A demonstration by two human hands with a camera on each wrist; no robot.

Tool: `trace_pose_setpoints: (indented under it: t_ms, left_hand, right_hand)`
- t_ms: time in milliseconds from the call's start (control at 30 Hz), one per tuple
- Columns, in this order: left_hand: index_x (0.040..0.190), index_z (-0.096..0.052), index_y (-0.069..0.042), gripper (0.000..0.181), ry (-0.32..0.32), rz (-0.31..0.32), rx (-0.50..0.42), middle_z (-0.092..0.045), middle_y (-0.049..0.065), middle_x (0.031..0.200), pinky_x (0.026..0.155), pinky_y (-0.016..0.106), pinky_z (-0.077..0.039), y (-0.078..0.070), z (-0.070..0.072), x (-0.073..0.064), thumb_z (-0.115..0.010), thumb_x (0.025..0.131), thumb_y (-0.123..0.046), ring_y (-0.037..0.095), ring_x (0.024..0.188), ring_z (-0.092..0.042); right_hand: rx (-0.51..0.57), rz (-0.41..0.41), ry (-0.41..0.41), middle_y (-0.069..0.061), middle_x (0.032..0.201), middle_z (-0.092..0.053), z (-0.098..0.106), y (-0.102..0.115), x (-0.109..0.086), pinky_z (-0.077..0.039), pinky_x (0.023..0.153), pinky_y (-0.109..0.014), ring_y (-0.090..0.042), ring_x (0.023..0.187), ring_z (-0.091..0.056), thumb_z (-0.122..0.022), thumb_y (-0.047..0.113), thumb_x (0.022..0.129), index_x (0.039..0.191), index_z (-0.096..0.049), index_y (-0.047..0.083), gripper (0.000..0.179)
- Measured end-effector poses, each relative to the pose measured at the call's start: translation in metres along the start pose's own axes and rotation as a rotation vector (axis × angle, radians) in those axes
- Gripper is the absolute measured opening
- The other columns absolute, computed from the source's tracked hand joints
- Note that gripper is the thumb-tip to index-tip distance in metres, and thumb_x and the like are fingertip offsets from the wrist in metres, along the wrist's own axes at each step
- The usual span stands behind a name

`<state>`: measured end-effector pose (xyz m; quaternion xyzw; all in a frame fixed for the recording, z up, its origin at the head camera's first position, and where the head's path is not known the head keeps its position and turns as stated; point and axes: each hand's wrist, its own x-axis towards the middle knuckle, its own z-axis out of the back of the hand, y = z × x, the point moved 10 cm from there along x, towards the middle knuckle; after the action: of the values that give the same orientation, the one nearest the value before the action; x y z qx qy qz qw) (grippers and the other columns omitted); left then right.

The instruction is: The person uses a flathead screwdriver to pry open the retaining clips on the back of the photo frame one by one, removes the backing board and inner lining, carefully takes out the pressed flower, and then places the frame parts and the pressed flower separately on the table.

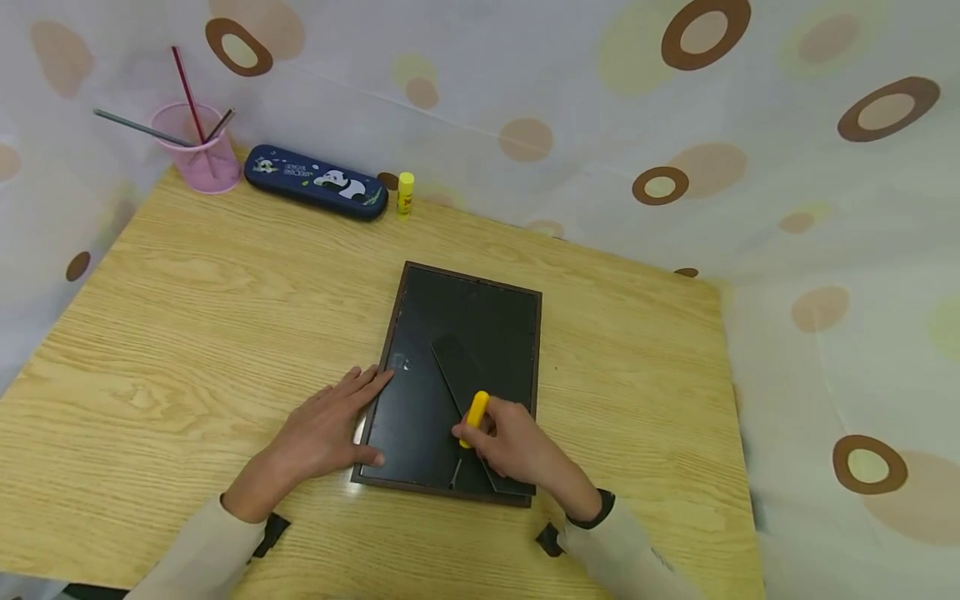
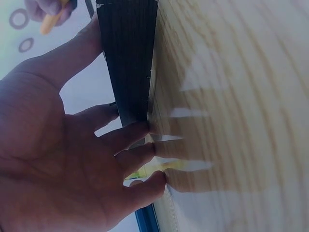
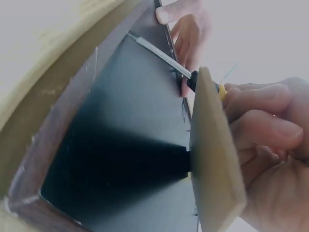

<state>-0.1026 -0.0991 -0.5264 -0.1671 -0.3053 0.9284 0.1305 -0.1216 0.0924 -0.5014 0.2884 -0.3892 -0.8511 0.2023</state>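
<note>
A dark picture frame (image 1: 468,312) lies on its front, black back panel up, with its stand leg (image 1: 453,375) raised at a slant. My right hand (image 1: 521,446) grips the yellow handle of a screwdriver (image 1: 477,410) beside that leg. In the right wrist view, the metal shaft (image 3: 164,57) runs down to the seam between back panel and rim, and its tip meets that edge. Fingers spread, my left hand (image 1: 326,429) rests against the frame's left side; the thumb lies over the rim near the bottom corner. The left wrist view shows fingertips touching the frame's side wall (image 2: 128,58) and the table.
Along the table's back edge stand a pink pen cup (image 1: 198,162) with several pencils, a navy panda pencil case (image 1: 315,183) and a yellow glue stick (image 1: 405,196). A patterned cloth (image 1: 487,83) hangs behind the wooden table (image 1: 187,333) and at its sides.
</note>
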Motion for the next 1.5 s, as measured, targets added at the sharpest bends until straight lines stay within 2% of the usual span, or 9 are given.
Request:
trace_pose_setpoints:
  t_ms: [233, 333, 567, 867, 1100, 1233, 1367, 1500]
  left_hand:
    - [0.158, -0.03, -0.013, 0.11, -0.001, 0.0, 0.009, -0.03, 0.018, 0.16, 0.11, 0.064, -0.029, 0.001, 0.0, 0.0, -0.091, 0.069, -0.038, 0.04, 0.148, -0.025]
    - [0.158, -0.031, -0.012, 0.11, 0.0, 0.001, 0.01, -0.031, 0.018, 0.16, 0.11, 0.064, -0.029, 0.0, 0.001, 0.0, -0.091, 0.069, -0.037, 0.04, 0.148, -0.025]
    - [0.158, -0.031, -0.012, 0.111, -0.004, -0.001, 0.006, -0.032, 0.019, 0.16, 0.11, 0.064, -0.029, -0.001, 0.001, 0.0, -0.092, 0.068, -0.036, 0.04, 0.148, -0.025]
    - [0.158, -0.032, -0.012, 0.11, -0.006, 0.0, 0.009, -0.032, 0.018, 0.16, 0.11, 0.064, -0.029, 0.0, 0.0, 0.0, -0.092, 0.068, -0.037, 0.04, 0.148, -0.026]
    - [0.158, -0.031, -0.013, 0.111, -0.004, -0.01, 0.016, -0.031, 0.018, 0.16, 0.11, 0.065, -0.029, 0.001, -0.001, 0.002, -0.091, 0.069, -0.039, 0.041, 0.148, -0.025]
    - [0.158, -0.031, -0.013, 0.111, -0.001, -0.007, 0.012, -0.03, 0.019, 0.16, 0.11, 0.065, -0.028, 0.003, -0.001, 0.002, -0.091, 0.069, -0.04, 0.041, 0.148, -0.024]
    - [0.159, -0.03, -0.013, 0.111, 0.0, -0.003, 0.004, -0.029, 0.019, 0.161, 0.11, 0.065, -0.027, 0.004, 0.0, 0.002, -0.09, 0.07, -0.04, 0.041, 0.148, -0.023]
    - [0.159, -0.03, -0.012, 0.111, 0.01, -0.006, 0.0, -0.029, 0.019, 0.161, 0.111, 0.065, -0.027, 0.002, -0.002, 0.001, -0.091, 0.07, -0.037, 0.04, 0.148, -0.023]
  right_hand:
    - [-0.039, 0.073, -0.037, 0.003, 0.068, -0.059, -0.002, 0.015, -0.012, -0.046, 0.05, -0.023, -0.005, 0.052, -0.051, -0.064, 0.024, 0.1, 0.093, -0.068, 0.005, 0.02]
    - [-0.049, 0.086, -0.037, 0.001, 0.07, -0.061, -0.006, 0.02, -0.017, -0.044, 0.051, -0.021, -0.003, 0.052, -0.048, -0.064, 0.021, 0.1, 0.093, -0.068, 0.006, 0.017]
    - [-0.047, 0.124, -0.029, 0.007, 0.068, -0.055, -0.012, 0.034, -0.033, -0.04, 0.05, -0.019, 0.001, 0.052, -0.043, -0.065, 0.016, 0.098, 0.093, -0.065, 0.007, 0.011]
    - [-0.025, 0.144, -0.016, 0.006, 0.074, -0.059, -0.023, 0.04, -0.055, -0.044, 0.052, -0.018, 0.003, 0.054, -0.043, -0.065, 0.013, 0.098, 0.096, -0.064, 0.008, 0.005]
    - [-0.087, 0.183, -0.033, 0.007, 0.073, -0.058, -0.028, 0.047, -0.069, -0.044, 0.052, -0.015, 0.005, 0.056, -0.042, -0.064, 0.009, 0.098, 0.094, -0.064, 0.005, 0.005]
    - [-0.091, 0.193, -0.032, 0.006, 0.07, -0.059, -0.024, 0.047, -0.069, -0.044, 0.049, -0.015, 0.005, 0.053, -0.041, -0.064, 0.007, 0.097, 0.093, -0.065, 0.006, 0.004]
    - [-0.105, 0.214, -0.015, 0.004, 0.073, -0.065, -0.017, 0.045, -0.06, -0.045, 0.051, -0.015, 0.005, 0.054, -0.043, -0.068, 0.005, 0.093, 0.091, -0.066, 0.009, 0.005]
    - [-0.062, 0.205, 0.025, 0.005, 0.075, -0.066, -0.013, 0.041, -0.048, -0.047, 0.053, -0.018, 0.003, 0.054, -0.045, -0.071, 0.008, 0.092, 0.09, -0.068, 0.009, 0.004]
